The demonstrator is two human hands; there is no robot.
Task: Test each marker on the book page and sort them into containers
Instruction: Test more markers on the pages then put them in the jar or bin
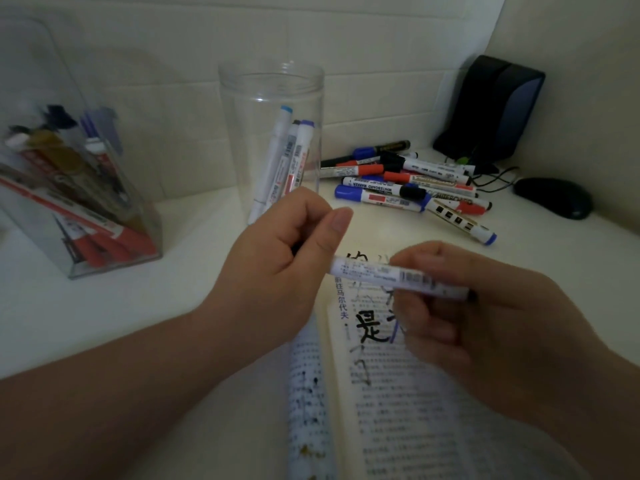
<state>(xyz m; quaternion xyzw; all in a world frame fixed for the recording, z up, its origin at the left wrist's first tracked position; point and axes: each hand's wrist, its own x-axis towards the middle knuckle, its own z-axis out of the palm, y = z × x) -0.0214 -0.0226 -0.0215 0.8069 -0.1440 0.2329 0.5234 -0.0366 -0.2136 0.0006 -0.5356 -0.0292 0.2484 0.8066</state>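
Right now a white marker (374,271) lies level at the centre of the frame, just above the open book (398,393), whose page already carries black strokes. The right hand (485,323) grips the barrel with curled fingers; the left hand (287,244) is curled round the left end, apparently on a dark cap. This looks like capping or uncapping, though I cannot tell which. If the marker is untested, the next move calls for pulling the hands apart and bringing the tip to the page; otherwise it goes to the jar (242,133) or the clear box (41,81) at upper left. A pile of markers (405,187) waits at upper right.
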